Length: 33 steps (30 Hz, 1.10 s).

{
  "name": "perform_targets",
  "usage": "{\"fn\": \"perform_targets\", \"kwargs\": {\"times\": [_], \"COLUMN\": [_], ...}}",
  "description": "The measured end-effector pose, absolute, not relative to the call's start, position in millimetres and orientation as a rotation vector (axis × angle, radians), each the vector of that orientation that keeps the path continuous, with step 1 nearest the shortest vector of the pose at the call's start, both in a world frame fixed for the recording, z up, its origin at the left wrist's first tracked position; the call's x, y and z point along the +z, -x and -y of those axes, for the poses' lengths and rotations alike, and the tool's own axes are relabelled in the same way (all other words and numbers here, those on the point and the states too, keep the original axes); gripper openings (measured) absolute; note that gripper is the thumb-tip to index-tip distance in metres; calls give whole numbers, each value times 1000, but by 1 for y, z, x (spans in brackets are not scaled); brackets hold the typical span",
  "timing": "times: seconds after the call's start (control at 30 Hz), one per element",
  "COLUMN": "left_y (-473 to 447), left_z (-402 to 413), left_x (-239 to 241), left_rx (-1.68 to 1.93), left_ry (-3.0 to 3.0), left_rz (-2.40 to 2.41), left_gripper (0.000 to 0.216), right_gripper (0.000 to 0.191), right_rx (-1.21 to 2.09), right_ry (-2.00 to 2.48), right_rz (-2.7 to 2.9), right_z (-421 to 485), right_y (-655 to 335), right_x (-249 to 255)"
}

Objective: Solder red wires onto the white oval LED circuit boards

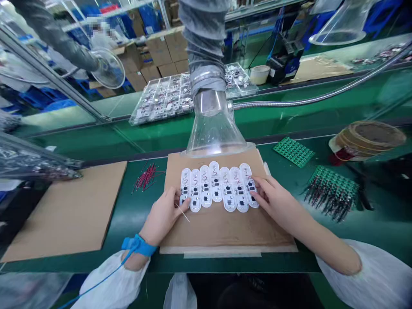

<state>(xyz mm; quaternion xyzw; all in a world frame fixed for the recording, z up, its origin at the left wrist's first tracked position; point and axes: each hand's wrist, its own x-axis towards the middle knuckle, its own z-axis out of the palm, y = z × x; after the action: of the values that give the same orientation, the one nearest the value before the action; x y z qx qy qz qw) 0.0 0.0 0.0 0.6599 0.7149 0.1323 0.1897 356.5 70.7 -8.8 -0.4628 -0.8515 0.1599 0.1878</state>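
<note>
The left hand [162,216] hid part of the leftmost circuit board [186,182]; parts in the far tray [162,98] were too small to tell.

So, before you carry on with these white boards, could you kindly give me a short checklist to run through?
1. Blue wrist strap on the left wrist: ok, fastened.
2. Strap's cord grounded: cannot tell, it runs out of view.
3. Clear extraction hood at the work: ok, its mouth sits at the far edge of the cardboard sheet.
4. Seven white boards: ok, side by side on the cardboard, with the right hand touching them.
5. Thin stick in the left hand: ok, held in the fingers.
6. Solder joints on the boards: cannot tell, too small.
</note>
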Motion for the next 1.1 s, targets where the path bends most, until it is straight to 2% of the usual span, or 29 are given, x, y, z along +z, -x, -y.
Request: {"fn": "perform_targets", "kwargs": {"times": [0.13,0.23,0.3,0.37,0.4,0.53,0.7,0.87,1.1], "left_y": [24,26,20,14,12,9,13,17,22], "left_z": [8,6,5,5,6,10,10,11,11], "left_x": [5,5,3,1,0,-3,-4,-6,-10], "left_rx": [410,331,258,222,221,238,265,279,255], "left_ry": [-2002,-2180,-2244,-2254,-2250,-2263,-2297,-2337,-2370], "left_rz": [-1967,-1793,-1755,-1798,-1821,-1853,-1849,-1799,-1779], "left_gripper": [38,73,83,72,65,59,58,62,50], "right_gripper": [38,40,55,66,66,45,40,43,61], "right_rx": [247,146,122,101,102,180,245,214,196], "right_ry": [1238,883,707,665,657,571,523,494,623], "right_rz": [2413,2581,2666,2695,2701,2694,2655,2626,2589], "right_z": [-78,-77,-74,-73,-73,-75,-77,-79,-91], "right_y": [-348,-323,-305,-295,-292,-297,-296,-300,-342], "right_x": [6,7,1,-8,-12,-22,-25,-16,-14]}}
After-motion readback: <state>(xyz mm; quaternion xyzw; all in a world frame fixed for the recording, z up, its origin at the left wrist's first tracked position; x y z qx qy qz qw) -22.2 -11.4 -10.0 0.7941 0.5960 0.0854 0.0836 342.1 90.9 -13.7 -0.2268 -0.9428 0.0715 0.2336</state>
